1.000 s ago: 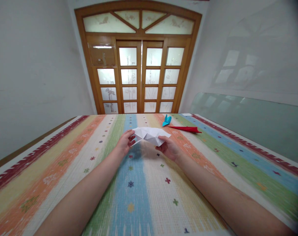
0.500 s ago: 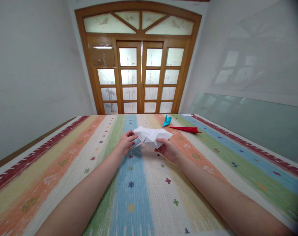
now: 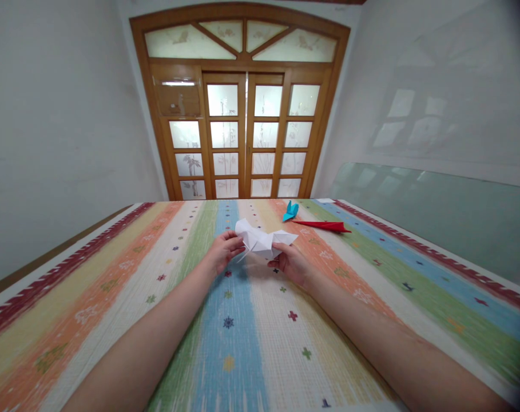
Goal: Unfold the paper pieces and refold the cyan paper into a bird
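Note:
A folded piece of white paper (image 3: pixel 262 242), with several creases and pointed flaps, is held above the middle of the table. My left hand (image 3: pixel 223 250) pinches its left end between thumb and fingers. At its lower right edge, my right hand (image 3: pixel 289 262) grips it with the thumb on top and the fingers curled beneath. Beyond the paper to the right lie a blue folded-paper figure (image 3: pixel 290 211) and a long, pointed red folded-paper piece (image 3: pixel 324 226).
The table wears a striped cloth (image 3: pixel 126 297) with small printed figures. A wooden door with glass panes (image 3: pixel 246 131) stands behind its far edge. Along the right side rises a pale green glass panel (image 3: pixel 435 206) against the wall.
The white paper's left part has bent upward and its two ends have drawn slightly closer together. My left hand has shifted a little to the right. The blue and red pieces stay put.

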`<action>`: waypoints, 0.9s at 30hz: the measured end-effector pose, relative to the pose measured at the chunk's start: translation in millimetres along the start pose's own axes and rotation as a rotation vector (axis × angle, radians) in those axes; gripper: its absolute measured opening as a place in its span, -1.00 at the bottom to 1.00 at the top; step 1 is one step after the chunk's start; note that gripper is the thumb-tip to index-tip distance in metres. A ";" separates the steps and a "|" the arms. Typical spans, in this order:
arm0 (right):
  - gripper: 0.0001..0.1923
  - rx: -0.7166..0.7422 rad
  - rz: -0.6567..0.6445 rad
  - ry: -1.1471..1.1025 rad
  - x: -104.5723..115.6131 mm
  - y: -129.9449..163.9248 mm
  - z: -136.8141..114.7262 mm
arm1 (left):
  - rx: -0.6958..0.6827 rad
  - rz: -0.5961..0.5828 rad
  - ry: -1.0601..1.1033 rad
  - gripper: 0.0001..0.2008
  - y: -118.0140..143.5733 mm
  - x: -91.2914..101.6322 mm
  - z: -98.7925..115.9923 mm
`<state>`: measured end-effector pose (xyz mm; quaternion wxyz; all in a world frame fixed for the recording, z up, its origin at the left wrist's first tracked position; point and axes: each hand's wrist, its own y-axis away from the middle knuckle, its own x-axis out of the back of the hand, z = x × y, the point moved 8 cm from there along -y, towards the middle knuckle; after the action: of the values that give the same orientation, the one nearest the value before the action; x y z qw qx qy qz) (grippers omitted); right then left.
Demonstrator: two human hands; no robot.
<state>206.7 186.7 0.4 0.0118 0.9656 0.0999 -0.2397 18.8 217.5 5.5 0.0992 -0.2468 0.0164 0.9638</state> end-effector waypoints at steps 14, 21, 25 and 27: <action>-0.83 0.012 0.040 0.016 10.0 -4.7 2.9 | 0.106 -0.054 -0.005 -0.79 2.9 -4.7 -6.7; -0.79 0.004 0.075 -0.006 12.0 -4.5 -0.3 | 0.059 0.005 0.010 -0.86 -2.7 5.4 -2.7; -0.81 -0.007 0.084 -0.034 12.4 -5.0 0.1 | 0.033 0.037 -0.001 -0.88 -2.8 8.0 0.0; -0.80 -0.015 0.089 -0.051 14.2 -6.4 -0.1 | 0.032 0.050 -0.009 -0.88 -2.8 9.1 0.0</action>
<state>217.8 195.7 -5.9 0.0324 0.9626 0.0584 -0.2626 11.6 222.0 1.2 0.0789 -0.2405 0.0377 0.9667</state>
